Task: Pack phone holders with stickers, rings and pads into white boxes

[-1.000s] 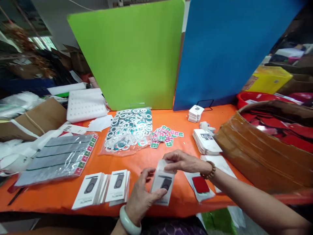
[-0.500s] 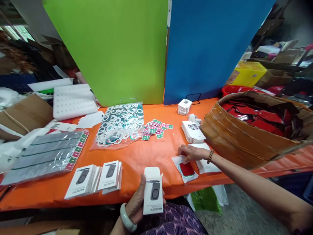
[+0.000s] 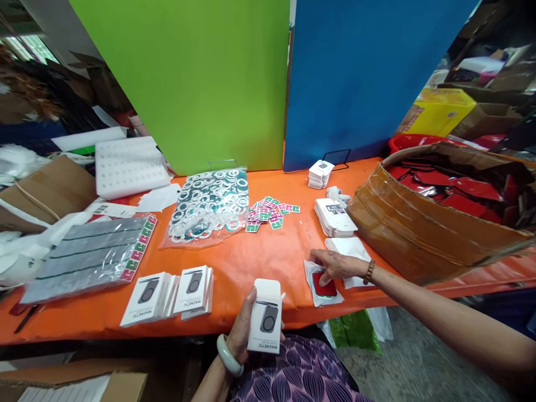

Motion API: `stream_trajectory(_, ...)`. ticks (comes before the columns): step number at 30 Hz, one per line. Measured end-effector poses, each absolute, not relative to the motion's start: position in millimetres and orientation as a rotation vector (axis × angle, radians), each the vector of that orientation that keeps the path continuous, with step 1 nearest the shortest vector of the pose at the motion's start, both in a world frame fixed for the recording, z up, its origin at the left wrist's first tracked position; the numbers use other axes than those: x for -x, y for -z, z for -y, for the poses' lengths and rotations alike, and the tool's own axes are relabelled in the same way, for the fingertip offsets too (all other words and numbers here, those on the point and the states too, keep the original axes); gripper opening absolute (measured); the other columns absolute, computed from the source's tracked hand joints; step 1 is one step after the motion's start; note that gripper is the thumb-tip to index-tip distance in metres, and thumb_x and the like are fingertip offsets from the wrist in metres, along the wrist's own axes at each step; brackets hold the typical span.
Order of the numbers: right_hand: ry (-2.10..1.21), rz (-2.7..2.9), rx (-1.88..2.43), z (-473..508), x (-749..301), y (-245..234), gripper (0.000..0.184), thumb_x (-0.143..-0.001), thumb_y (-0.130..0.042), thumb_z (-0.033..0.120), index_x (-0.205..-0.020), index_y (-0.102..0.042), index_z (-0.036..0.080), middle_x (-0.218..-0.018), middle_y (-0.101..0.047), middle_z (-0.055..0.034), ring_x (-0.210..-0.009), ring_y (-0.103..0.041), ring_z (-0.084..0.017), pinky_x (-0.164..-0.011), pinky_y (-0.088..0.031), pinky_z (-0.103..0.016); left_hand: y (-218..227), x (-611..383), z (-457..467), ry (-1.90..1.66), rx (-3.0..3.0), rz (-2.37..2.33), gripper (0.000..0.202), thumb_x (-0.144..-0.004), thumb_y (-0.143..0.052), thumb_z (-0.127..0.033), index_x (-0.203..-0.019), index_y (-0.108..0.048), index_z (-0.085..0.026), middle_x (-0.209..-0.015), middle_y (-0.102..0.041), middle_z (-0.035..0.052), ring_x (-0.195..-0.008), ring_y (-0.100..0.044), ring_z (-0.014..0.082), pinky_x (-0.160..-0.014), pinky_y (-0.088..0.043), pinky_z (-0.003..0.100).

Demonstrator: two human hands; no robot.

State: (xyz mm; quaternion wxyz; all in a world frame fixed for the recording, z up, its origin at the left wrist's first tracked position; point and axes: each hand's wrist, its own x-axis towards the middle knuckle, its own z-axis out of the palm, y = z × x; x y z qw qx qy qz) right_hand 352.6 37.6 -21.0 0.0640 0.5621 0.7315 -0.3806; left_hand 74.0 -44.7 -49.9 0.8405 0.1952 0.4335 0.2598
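Observation:
My left hand [image 3: 243, 326] is closed around a white cardboard box [image 3: 265, 318] printed MAGNETIC, held above my lap with its top flap standing up. Over on the right, my right hand [image 3: 335, 265] is curled onto a red square piece [image 3: 324, 286] that lies on a white wrapper [image 3: 318, 298]; the thumb presses on the red surface and the other fingertips rest by the wrapper's upper edge. Just behind that hand lies a stack of white wrappers [image 3: 355, 250]. Two piles of the same printed boxes [image 3: 144, 298] lie left of my left hand.
Beyond my right hand are stacked white cards [image 3: 335, 218] and a big carton [image 3: 435, 223] of red pieces. Small pink-green stickers [image 3: 272, 212], a bag of rings [image 3: 209, 204] and a bagged grey stack [image 3: 92, 257] lie on the orange table [image 3: 268, 257]. Green [image 3: 188, 84] and blue panels [image 3: 368, 78] stand behind.
My right thumb has come down from the upper edge onto the red piece. The left hand still holds the box. The whole view has shifted slightly.

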Motion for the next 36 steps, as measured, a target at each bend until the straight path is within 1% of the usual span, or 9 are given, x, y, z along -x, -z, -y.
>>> stream_trajectory(6,1.218,-2.158,-1.715,-35.3,-352.6,18.5,0.039,-0.055,-0.076,0.025,-0.085,-0.053,0.017,-0.092,-0.058,-0.0048,-0.085,-0.054,-0.023,-0.067,-0.038,-0.027,52.9,-76.1,45.6,-0.549,-0.481,-0.995,0.077,-0.075,-0.036,-0.077,-0.093,-0.063,-0.008,-0.064,-0.069,0.0112,-0.049,-0.065,0.0211,-0.045,-0.047,0.027)
stream_trajectory(9,1.317,-2.169,-1.789,-28.1,-354.2,20.0,0.037,-0.056,-0.073,0.020,-0.088,-0.056,0.018,-0.096,-0.058,-0.0054,-0.089,-0.055,-0.024,-0.071,-0.041,-0.029,54.2,-75.5,47.7,-0.535,-0.498,-1.047,0.076,-0.073,-0.038,-0.078,-0.090,-0.063,-0.009,-0.064,-0.069,0.0103,-0.049,-0.065,0.0210,-0.045,-0.047,0.027)
stream_trajectory(14,1.754,-2.251,-1.897,-17.2,-343.9,10.7,0.030,-0.068,-0.064,0.022,-0.096,-0.053,0.018,-0.093,-0.057,-0.0034,-0.087,-0.055,-0.020,-0.073,-0.044,-0.029,53.7,-77.2,50.0,-0.526,-0.512,-1.061,0.078,-0.071,-0.040,-0.079,-0.097,-0.062,-0.009,-0.061,-0.068,0.0076,-0.045,-0.061,0.0184,-0.044,-0.045,0.026)
stream_trajectory(18,2.092,-2.375,-1.793,-12.7,-314.7,-15.9,0.022,-0.075,-0.062,0.029,-0.089,-0.048,0.019,-0.083,-0.053,0.0009,-0.075,-0.052,-0.015,-0.066,-0.043,-0.025,53.1,-80.2,52.3,-0.494,-0.540,-1.082,0.082,-0.071,-0.038,-0.080,-0.102,-0.062,-0.008,-0.060,-0.067,0.0076,-0.047,-0.061,0.0193,-0.048,-0.046,0.028)
stream_trajectory(20,2.046,-2.473,-1.733,-11.4,-298.6,-25.6,0.020,-0.076,-0.062,0.027,-0.087,-0.047,0.019,-0.080,-0.052,0.0019,-0.072,-0.050,-0.013,-0.064,-0.041,-0.024,52.9,-81.2,54.6,-0.475,-0.555,-1.080,0.082,-0.071,-0.038,-0.081,-0.103,-0.062,-0.009,-0.060,-0.067,0.0074,-0.050,-0.063,0.0204,-0.050,-0.046,0.029)
stream_trajectory(25,1.698,-2.628,-1.611,-9.6,-270.3,-25.2,0.016,-0.077,-0.058,0.018,-0.088,-0.047,0.019,-0.081,-0.053,0.0013,-0.070,-0.046,-0.012,-0.061,-0.037,-0.023,54.3,-80.6,61.8,-0.478,-0.574,-1.022,0.075,-0.074,-0.039,-0.078,-0.103,-0.063,-0.013,-0.063,-0.069,0.0061,-0.054,-0.064,0.0205,-0.054,-0.047,0.030)
stream_trajectory(31,1.796,-2.636,-1.571,7.0,-248.2,-5.3,0.016,-0.077,-0.056,0.016,-0.089,-0.047,0.020,-0.083,-0.055,0.0009,-0.073,-0.050,-0.013,-0.066,-0.040,-0.025,66.5,-75.9,69.6,-0.481,-0.486,-0.931,0.081,-0.074,-0.031,-0.081,-0.089,-0.066,-0.010,-0.067,-0.070,0.0118,-0.058,-0.066,0.0230,-0.055,-0.047,0.032)
stream_trajectory(33,1.817,-2.655,-1.670,18.0,-242.9,4.0,0.014,-0.079,-0.056,0.018,-0.089,-0.046,0.020,-0.082,-0.055,0.0011,-0.073,-0.051,-0.014,-0.066,-0.040,-0.025,70.0,-74.4,72.4,-0.502,-0.468,-0.929,0.085,-0.071,-0.031,-0.084,-0.092,-0.066,-0.009,-0.065,-0.069,0.0119,-0.054,-0.064,0.0221,-0.053,-0.047,0.031)
stream_trajectory(36,1.865,-2.624,-1.900,33.4,-237.5,17.8,0.016,-0.080,-0.057,0.022,-0.091,-0.046,0.020,-0.084,-0.056,0.0008,-0.075,-0.051,-0.014,-0.068,-0.041,-0.026,72.2,-72.6,76.7,-0.528,-0.458,-0.913,0.093,-0.064,-0.032,-0.089,-0.103,-0.063,-0.010,-0.064,-0.068,0.0104,-0.053,-0.063,0.0219,-0.052,-0.046,0.032)
